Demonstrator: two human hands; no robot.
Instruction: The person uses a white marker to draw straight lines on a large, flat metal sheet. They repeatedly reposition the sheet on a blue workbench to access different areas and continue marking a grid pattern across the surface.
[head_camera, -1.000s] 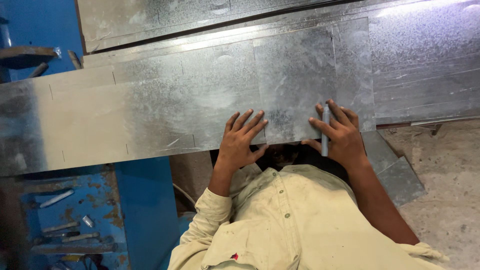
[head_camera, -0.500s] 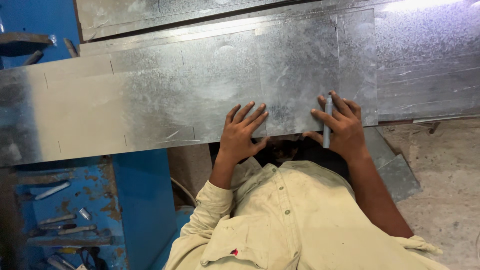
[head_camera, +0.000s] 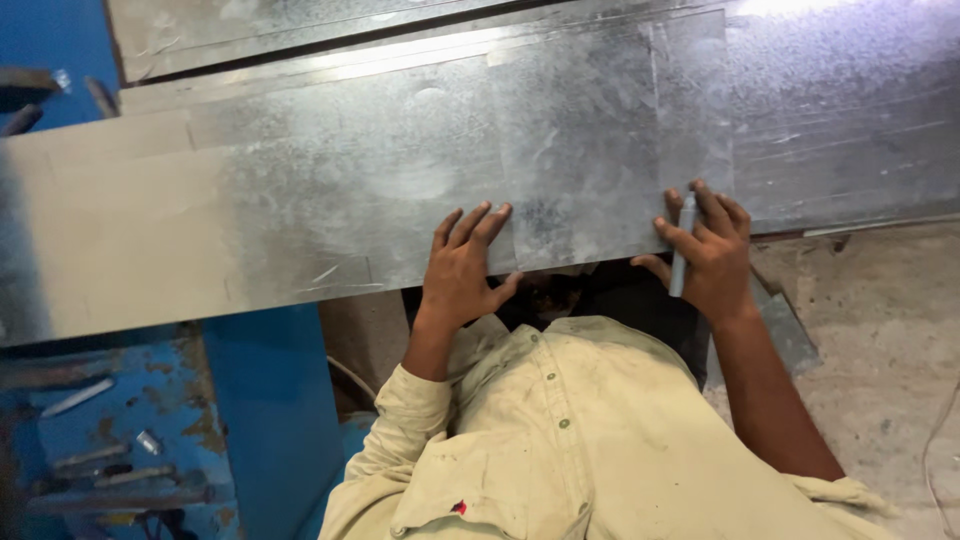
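A long galvanized metal sheet (head_camera: 350, 190) lies across the view on a blue machine. My left hand (head_camera: 462, 268) presses flat on its near edge, fingers spread. At the sheet's near right edge my right hand (head_camera: 708, 252) rests, holding a thin grey marking tool (head_camera: 683, 246) upright between its fingers. My cream shirt (head_camera: 580, 440) fills the bottom of the view.
More metal sheets (head_camera: 850, 120) lie behind and to the right. The blue machine frame (head_camera: 260, 400) stands at lower left, with small tools on a blue shelf (head_camera: 100, 450). Concrete floor (head_camera: 890, 350) shows at right.
The view has shifted a little. My hands stay on the sheet's near edge, and the right hand has slid slightly rightward with the tool.
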